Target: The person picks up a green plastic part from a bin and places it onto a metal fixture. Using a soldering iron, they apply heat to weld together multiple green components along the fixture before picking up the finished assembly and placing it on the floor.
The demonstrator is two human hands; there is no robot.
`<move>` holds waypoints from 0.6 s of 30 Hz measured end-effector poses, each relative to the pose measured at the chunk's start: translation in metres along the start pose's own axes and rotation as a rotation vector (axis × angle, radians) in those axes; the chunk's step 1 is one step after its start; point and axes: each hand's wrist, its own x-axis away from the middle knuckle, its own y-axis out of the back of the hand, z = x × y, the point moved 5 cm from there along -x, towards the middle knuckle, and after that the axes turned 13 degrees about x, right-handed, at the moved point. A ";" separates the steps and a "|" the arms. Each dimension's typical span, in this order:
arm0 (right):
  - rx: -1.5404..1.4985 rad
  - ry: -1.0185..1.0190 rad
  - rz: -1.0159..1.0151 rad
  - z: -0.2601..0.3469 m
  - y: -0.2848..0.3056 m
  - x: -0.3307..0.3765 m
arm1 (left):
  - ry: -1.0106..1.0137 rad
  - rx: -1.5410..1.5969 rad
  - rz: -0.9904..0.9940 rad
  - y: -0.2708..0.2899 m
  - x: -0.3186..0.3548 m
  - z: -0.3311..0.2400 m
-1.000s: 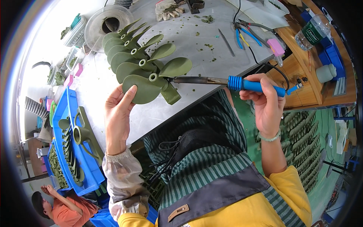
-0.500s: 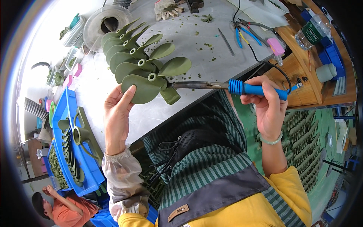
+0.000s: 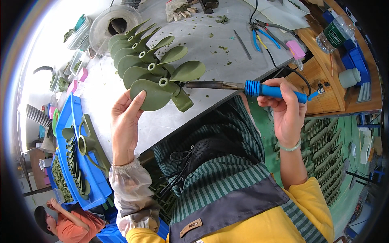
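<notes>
My left hand (image 3: pixel 129 115) pinches the nearest rounded blade of a green propeller cluster (image 3: pixel 150 95) between thumb and fingers. The cluster is a row of several waxy-looking propellers with hollow hubs, standing out over the metal table. My right hand (image 3: pixel 287 107) is closed round the blue handle of a soldering iron (image 3: pixel 269 91). Its dark shaft points left, and the tip reaches the stem beside the nearest hub. Whether the tip touches the green material is too small to tell. A flat green block forms the near end of the cluster.
Pliers (image 3: pixel 259 34), a thin metal rod (image 3: pixel 242 44) and green crumbs lie on the metal table (image 3: pixel 219 69). A clear round tub (image 3: pixel 97 34) stands at the far left. Blue bins (image 3: pixel 93 178) with green parts are at left, near another person (image 3: pixel 77 222). More green clusters (image 3: pixel 324 158) stand at right.
The soldering iron and my right hand have shifted slightly upward in the picture, with the tip now nearer the hub. My left hand and the propeller cluster have hardly moved.
</notes>
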 end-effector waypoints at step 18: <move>-0.004 0.000 0.023 0.002 -0.001 0.004 | 0.013 0.005 0.004 0.001 -0.001 0.000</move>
